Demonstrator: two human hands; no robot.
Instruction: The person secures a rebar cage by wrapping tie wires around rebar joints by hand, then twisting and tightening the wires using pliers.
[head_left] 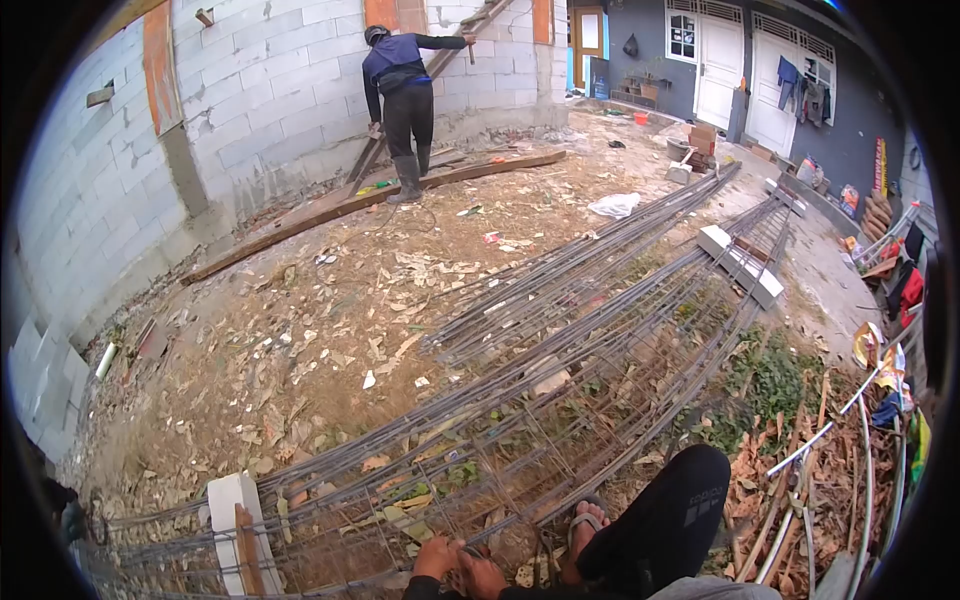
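Observation:
At the bottom of the head view, my left hand (438, 558) and my right hand (483, 577) are close together at the near edge of a long steel rebar cage (540, 440). The fingers of both are curled, and what they hold is too small to make out. Thin bars run just beside them. White blocks prop the cage, one at the left (236, 530) and another at the far right (740, 266). A second bundle of bars (580, 255) lies behind it. My sandalled foot (587, 520) rests right of my hands.
A co-worker (400, 100) in boots stands by the grey block wall (280, 90), holding a tool near a slanted board. A long plank (350, 208) lies on the littered ground. Pipes (868, 480) and dry leaves lie at the right, and green plants (765, 385) grow beside the cage.

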